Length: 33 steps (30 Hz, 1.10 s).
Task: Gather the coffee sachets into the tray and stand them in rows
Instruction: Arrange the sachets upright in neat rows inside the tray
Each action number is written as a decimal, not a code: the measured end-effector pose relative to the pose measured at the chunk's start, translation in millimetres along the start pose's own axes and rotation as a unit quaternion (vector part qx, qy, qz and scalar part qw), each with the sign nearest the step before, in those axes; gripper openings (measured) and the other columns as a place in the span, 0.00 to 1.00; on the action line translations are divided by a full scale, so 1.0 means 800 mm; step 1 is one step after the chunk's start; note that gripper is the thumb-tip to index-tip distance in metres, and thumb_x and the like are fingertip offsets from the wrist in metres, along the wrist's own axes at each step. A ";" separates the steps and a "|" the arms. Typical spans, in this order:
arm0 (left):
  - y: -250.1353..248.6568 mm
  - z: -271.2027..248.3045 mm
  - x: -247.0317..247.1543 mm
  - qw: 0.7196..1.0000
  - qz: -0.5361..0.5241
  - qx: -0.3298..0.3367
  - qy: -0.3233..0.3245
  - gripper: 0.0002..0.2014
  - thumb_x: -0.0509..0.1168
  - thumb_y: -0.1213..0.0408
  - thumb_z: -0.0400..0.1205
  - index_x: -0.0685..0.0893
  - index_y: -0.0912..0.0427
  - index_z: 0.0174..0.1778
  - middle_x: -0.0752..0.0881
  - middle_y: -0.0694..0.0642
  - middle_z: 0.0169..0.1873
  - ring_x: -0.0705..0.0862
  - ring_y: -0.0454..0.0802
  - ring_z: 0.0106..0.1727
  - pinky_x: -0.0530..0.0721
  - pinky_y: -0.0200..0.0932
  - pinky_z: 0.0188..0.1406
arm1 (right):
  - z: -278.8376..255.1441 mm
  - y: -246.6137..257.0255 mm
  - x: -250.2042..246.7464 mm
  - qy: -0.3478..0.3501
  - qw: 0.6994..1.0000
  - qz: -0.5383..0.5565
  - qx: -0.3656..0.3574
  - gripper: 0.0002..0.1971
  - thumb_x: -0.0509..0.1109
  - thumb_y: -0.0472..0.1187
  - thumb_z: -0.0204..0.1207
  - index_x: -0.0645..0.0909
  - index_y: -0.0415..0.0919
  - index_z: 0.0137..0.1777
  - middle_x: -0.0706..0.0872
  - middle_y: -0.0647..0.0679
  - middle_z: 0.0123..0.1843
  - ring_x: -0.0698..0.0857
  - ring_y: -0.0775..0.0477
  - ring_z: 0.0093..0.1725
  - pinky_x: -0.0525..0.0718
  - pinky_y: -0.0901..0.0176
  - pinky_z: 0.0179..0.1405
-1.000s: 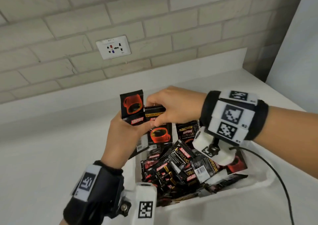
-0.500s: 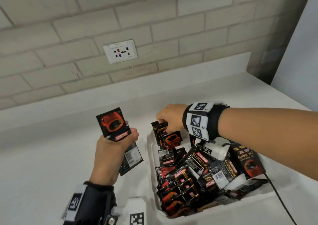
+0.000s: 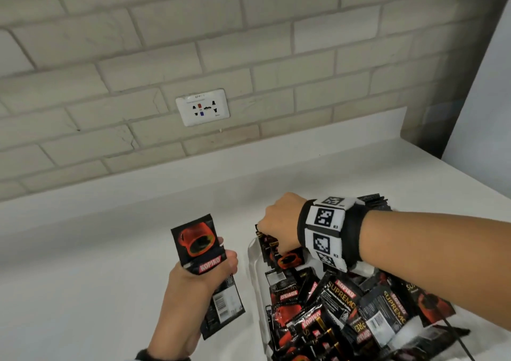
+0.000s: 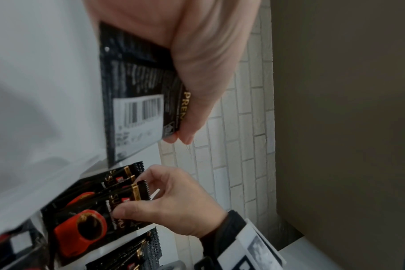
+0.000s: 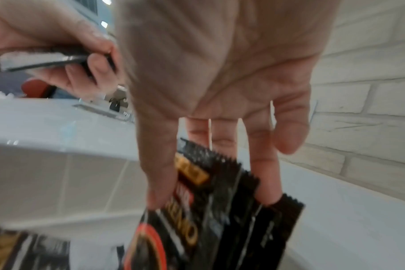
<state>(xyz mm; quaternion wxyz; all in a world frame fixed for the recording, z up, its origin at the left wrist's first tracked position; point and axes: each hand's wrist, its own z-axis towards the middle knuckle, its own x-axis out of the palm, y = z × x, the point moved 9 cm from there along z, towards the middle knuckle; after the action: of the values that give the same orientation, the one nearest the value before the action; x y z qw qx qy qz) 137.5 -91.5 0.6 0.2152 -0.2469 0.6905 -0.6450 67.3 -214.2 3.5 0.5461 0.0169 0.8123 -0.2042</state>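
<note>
A white tray [image 3: 255, 286] on the counter holds a jumble of black and red Kopiko coffee sachets [image 3: 343, 302]. At its far left corner a few sachets stand upright [image 3: 287, 259]. My right hand [image 3: 276, 222] reaches down there and pinches the tops of the standing sachets [image 5: 222, 184] between thumb and fingers [image 4: 148, 193]. My left hand [image 3: 206, 272] hovers left of the tray, gripping a small stack of sachets [image 3: 197, 246], one showing its barcode [image 4: 139, 109].
White counter [image 3: 96, 264] stretches left of and behind the tray. A brick wall with a power socket [image 3: 203, 107] stands behind it. A black cable [image 3: 459, 341] trails from my right wrist over the tray's right side. A grey panel [image 3: 481, 84] closes the right.
My hands have parted. The left hand has drawn its sachets left, off the tray. The right hand has gone down with a sachet to the tray's far left corner.
</note>
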 end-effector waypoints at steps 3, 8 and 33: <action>-0.001 0.004 0.000 1.000 0.013 0.005 -0.013 0.16 0.80 0.72 0.58 0.90 0.43 0.29 0.90 0.58 0.40 0.87 0.58 0.43 0.80 0.46 0.43 | -0.005 -0.010 -0.009 -0.006 1.000 0.027 0.008 0.14 0.72 0.49 0.72 0.79 0.41 0.52 0.78 0.48 0.39 0.77 0.47 0.36 0.70 0.63 0.27; -0.004 0.006 0.006 1.000 -0.013 -0.008 -0.019 0.11 0.79 0.73 0.63 0.84 0.65 0.36 0.88 0.65 0.37 0.85 0.55 0.32 0.82 0.30 0.23 | -0.008 -0.016 -0.008 -0.007 0.999 0.038 0.011 0.12 0.72 0.43 0.73 0.80 0.38 0.53 0.80 0.46 0.41 0.78 0.45 0.39 0.69 0.64 0.26; 0.016 -0.010 0.009 0.997 -0.060 -0.042 -0.008 0.13 0.72 0.87 0.68 0.81 0.71 0.44 0.86 0.56 0.20 0.84 0.49 0.19 0.84 0.34 0.22 | -0.046 -0.048 -0.031 -0.109 0.985 0.118 0.059 0.18 0.66 0.48 0.78 0.73 0.45 0.65 0.78 0.47 0.62 0.79 0.45 0.55 0.70 0.56 0.40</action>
<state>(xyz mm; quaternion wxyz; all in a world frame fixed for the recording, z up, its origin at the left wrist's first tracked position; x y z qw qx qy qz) 126.2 -89.0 -11.1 0.1717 -0.3017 0.6989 -0.6253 35.1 -231.3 49.2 0.6494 0.1221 0.7271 -0.1864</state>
